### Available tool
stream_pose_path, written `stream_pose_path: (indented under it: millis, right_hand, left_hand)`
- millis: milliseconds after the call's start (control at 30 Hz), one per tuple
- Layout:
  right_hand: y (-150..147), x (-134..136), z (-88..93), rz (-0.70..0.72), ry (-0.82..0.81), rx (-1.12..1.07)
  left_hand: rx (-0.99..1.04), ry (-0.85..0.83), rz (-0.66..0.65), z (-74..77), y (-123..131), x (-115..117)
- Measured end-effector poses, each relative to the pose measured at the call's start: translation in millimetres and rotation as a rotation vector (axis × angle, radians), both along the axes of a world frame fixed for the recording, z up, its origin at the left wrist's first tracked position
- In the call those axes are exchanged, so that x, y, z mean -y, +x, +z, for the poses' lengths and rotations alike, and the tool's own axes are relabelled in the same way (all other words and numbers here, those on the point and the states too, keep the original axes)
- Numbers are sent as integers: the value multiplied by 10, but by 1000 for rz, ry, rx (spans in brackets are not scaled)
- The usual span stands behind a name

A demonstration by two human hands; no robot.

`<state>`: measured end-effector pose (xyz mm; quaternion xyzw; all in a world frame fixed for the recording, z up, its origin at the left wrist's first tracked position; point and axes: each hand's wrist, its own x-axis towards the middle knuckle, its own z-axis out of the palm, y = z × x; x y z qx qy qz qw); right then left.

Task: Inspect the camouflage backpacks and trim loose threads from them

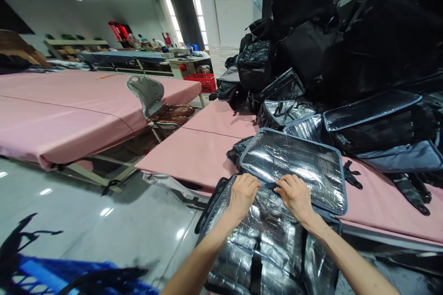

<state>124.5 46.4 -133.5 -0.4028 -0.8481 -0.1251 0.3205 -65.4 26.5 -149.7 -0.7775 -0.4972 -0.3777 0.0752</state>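
An insulated bag (270,235) with a shiny silver lining stands tilted against the table edge. Its lid (294,163), edged in grey-blue binding, is folded back over the table. My left hand (244,193) pinches the bag where lid and body meet. Close by on the same seam, my right hand (294,196) is closed too, thumb and fingers pressed together on the edge. A short dark strip (270,185) shows between the two hands. A black strap (256,267) hangs down the lining's middle. The fingertips partly hide the seam.
Black bags (311,55) are heaped high on the right of the pink-covered table (194,152). Another pink table (69,106) and a grey chair (147,97) stand left. A blue crate (69,274) with black straps lies lower left. People work far back.
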Motion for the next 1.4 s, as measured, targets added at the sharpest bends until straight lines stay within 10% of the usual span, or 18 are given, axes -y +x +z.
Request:
stream_pose_path:
  millis: [400,767,967,1233,1400]
  right_hand:
    - [7,18,-35,-11,-14,-8]
    - [-105,11,-40,-19,-1,26]
    - [186,31,-70,-16,-178,-179]
    - [577,135,-13,-75,32,-112]
    - [542,157,-3,-128,175,32]
  left_hand:
    - [2,-339,-7,251,0,12]
    - [25,-238,102,155,81,-10]
    - [185,-512,34,243,-98,-39]
    - [-254,-185,-156,329,79,-224]
    - [-246,-597,-219,480,184,-529]
